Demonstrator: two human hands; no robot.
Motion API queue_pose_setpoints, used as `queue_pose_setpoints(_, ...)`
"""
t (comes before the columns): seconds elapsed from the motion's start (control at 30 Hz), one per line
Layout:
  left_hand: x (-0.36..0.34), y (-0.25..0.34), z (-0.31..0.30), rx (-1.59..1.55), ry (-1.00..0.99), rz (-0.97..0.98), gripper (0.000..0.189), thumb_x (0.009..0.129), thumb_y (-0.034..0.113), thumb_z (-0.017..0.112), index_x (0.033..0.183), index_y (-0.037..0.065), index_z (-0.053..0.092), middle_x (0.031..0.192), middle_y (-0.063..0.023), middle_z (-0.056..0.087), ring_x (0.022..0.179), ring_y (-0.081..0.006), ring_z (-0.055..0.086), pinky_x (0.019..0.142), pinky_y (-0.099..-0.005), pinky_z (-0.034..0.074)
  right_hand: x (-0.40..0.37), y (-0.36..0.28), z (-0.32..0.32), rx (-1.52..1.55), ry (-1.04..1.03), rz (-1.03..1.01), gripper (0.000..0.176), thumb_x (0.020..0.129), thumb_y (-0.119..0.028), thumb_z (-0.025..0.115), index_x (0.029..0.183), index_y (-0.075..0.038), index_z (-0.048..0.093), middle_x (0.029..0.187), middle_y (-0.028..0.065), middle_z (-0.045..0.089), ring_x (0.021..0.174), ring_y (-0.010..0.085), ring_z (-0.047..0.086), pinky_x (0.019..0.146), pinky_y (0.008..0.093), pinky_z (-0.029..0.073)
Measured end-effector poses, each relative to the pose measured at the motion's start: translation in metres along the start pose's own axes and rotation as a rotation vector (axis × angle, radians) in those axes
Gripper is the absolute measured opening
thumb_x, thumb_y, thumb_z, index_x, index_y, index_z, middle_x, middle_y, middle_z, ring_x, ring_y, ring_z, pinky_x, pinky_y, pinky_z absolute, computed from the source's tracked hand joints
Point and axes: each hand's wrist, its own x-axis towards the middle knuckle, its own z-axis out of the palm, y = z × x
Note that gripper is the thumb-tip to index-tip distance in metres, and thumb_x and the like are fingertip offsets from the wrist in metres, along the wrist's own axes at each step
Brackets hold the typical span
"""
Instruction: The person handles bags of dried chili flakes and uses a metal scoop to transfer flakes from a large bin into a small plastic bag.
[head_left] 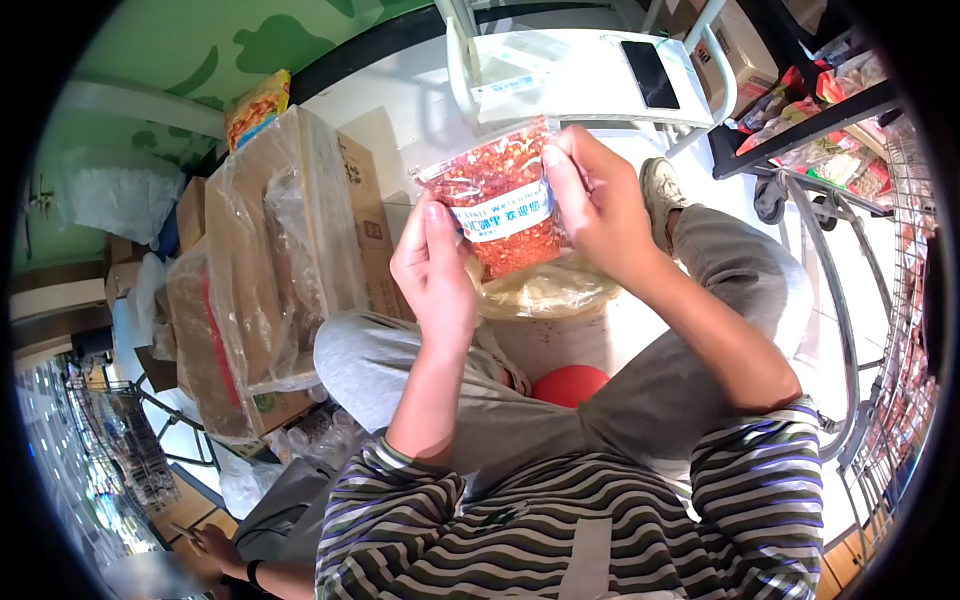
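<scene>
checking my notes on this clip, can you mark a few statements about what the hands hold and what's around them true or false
1. The left hand and right hand both hold a clear bag of red flakes. True.
2. Its label is green. False: it is white with blue print.
3. Plastic-wrapped cardboard boxes stand on the person's left. True.
4. The person wears a plain red top. False: the shirt is striped.

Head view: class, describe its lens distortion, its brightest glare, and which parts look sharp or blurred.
Head view: fisheye, with black rounded corners and the trolley frame bowed at the right; glare washes out the white device at the top; the bag of red flakes, held in left hand and right hand, is sharp; the lower-left edge is smeared.
</scene>
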Motion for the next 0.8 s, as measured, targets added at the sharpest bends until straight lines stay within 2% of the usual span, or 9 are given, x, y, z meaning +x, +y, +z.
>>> queue_pose_setpoints(0.07, 0.01, 0.002, -0.008, -0.002, -0.059, 0.01, 0.034, 0.105, 0.022, 0.048, 0.122, -0.004, 0.061, 0.096, -0.0016, 0.064, 0.08, -0.0051, 0.057, 0.071, -0.0231, 0.049, 0.001, 0.001, -0.004, -0.115, -0.01, -0.12, 0.016, 0.098, -0.01, 0.053, 0.086, 0.001, 0.056, 0.069, 0.0137, 0.053, 0.06, 0.021, 0.049, 0.06, 0.0321, 0.043)
queue_pose_setpoints(0.2, 0.01, -0.008, -0.002, 0.117, -0.001, 0.082, 0.03, 0.105, 0.023, 0.049, 0.111, -0.003, 0.064, 0.084, 0.0036, 0.06, 0.073, -0.002, 0.05, 0.063, -0.0197, 0.043, 0.001, 0.0, 0.007, -0.082, 0.115, 0.018, 0.017, 0.098, -0.011, 0.054, 0.086, 0.001, 0.056, 0.068, 0.0148, 0.052, 0.058, 0.0242, 0.048, 0.058, 0.0328, 0.042)
queue_pose_setpoints(0.3, 0.014, -0.004, -0.01, 0.095, -0.023, -0.031, 0.029, 0.105, 0.021, 0.048, 0.116, -0.002, 0.062, 0.103, -0.0048, 0.067, 0.087, -0.0078, 0.063, 0.072, -0.0234, 0.05, 0.003, -0.004, -0.004, -0.213, 0.01, -0.082, 0.017, 0.097, -0.013, 0.055, 0.088, 0.002, 0.057, 0.068, 0.0131, 0.054, 0.06, 0.0195, 0.05, 0.059, 0.0316, 0.043)
queue_pose_setpoints(0.37, 0.021, 0.003, -0.013, 0.016, -0.073, -0.05, 0.027, 0.105, 0.021, 0.049, 0.113, 0.0, 0.063, 0.099, -0.0016, 0.067, 0.082, -0.0045, 0.061, 0.067, -0.0207, 0.047, 0.004, -0.003, -0.006, -0.028, -0.057, 0.05, 0.017, 0.097, -0.014, 0.056, 0.09, 0.002, 0.058, 0.069, 0.0117, 0.056, 0.061, 0.0166, 0.051, 0.059, 0.0312, 0.044)
queue_pose_setpoints(0.4, 0.023, 0.0, -0.015, 0.033, -0.074, -0.025, 0.027, 0.105, 0.024, 0.049, 0.108, 0.002, 0.065, 0.08, 0.0057, 0.058, 0.064, -0.0007, 0.045, 0.056, -0.0186, 0.035, 0.005, -0.003, -0.006, 0.065, -0.091, 0.114, 0.018, 0.097, -0.015, 0.057, 0.091, 0.002, 0.059, 0.069, 0.011, 0.057, 0.061, 0.0152, 0.052, 0.059, 0.031, 0.044)
queue_pose_setpoints(0.5, 0.023, -0.001, -0.011, -0.077, 0.036, -0.092, 0.025, 0.105, 0.022, 0.049, 0.107, 0.002, 0.064, 0.086, 0.0032, 0.062, 0.068, -0.0021, 0.051, 0.057, -0.0194, 0.041, -0.001, 0.001, -0.011, 0.037, -0.273, 0.194, 0.019, 0.096, -0.017, 0.057, 0.094, 0.001, 0.06, 0.068, 0.0087, 0.058, 0.06, 0.0132, 0.054, 0.058, 0.031, 0.044)
queue_pose_setpoints(0.63, 0.021, 0.0, -0.018, -0.091, -0.043, -0.118, 0.024, 0.104, 0.02, 0.049, 0.107, 0.002, 0.064, 0.092, 0.0016, 0.064, 0.074, -0.0038, 0.056, 0.06, -0.0201, 0.044, -0.005, 0.007, -0.013, -0.167, -0.199, 0.032, 0.019, 0.097, -0.016, 0.055, 0.089, 0.001, 0.059, 0.062, 0.0126, 0.054, 0.055, 0.0201, 0.053, 0.054, 0.0337, 0.042)
queue_pose_setpoints(0.67, 0.02, 0.001, -0.014, -0.11, -0.023, -0.121, 0.023, 0.104, 0.02, 0.049, 0.107, 0.002, 0.064, 0.092, 0.0017, 0.064, 0.075, -0.0038, 0.056, 0.06, -0.0198, 0.044, -0.005, 0.008, -0.013, -0.185, -0.172, 0.05, 0.019, 0.097, -0.014, 0.053, 0.087, 0.001, 0.058, 0.062, 0.0161, 0.054, 0.054, 0.0259, 0.054, 0.054, 0.0364, 0.042)
queue_pose_setpoints(0.8, 0.024, 0.004, -0.014, -0.109, -0.022, -0.024, 0.023, 0.104, 0.02, 0.05, 0.106, 0.002, 0.064, 0.092, 0.0016, 0.064, 0.077, -0.0037, 0.056, 0.063, -0.0193, 0.044, -0.001, 0.001, -0.014, -0.108, -0.179, 0.12, 0.017, 0.096, -0.013, 0.053, 0.087, 0.001, 0.057, 0.063, 0.0172, 0.056, 0.055, 0.03, 0.056, 0.055, 0.0387, 0.044)
